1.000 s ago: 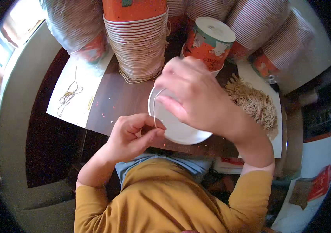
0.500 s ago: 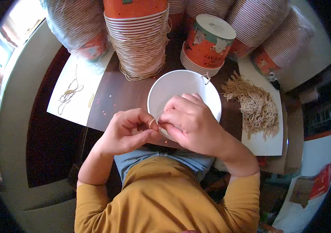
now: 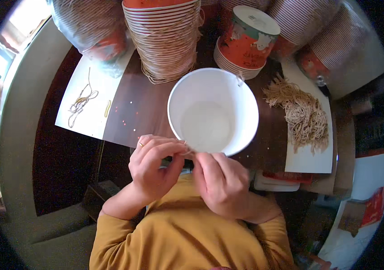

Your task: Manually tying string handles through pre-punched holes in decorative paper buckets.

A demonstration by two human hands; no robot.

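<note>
A white-lined paper bucket (image 3: 245, 114) stands on the table in front of me, its mouth tipped up toward me. A short end of cord (image 3: 239, 80) is knotted at its far right rim. At the near rim, my left hand (image 3: 153, 166) pinches a thin beige cord (image 3: 189, 152) between thumb and fingertips. My right hand (image 3: 221, 182) is closed just to the right, fingertips on the same cord. Exactly how the cord passes through the rim is hidden by my fingers.
Behind stand a tall nested stack of buckets with cord handles (image 3: 165, 49), an upturned orange bucket (image 3: 250, 47) and plastic-wrapped stacks (image 3: 88, 31). A heap of cut cords (image 3: 307, 117) lies on white card at right. A loose tangled cord (image 3: 81, 105) lies at left.
My right hand has come down and toward me, off the bucket's mouth, drawing at the cord. The bucket's inside now shows. My left hand stays near the rim, fingers more closed.
</note>
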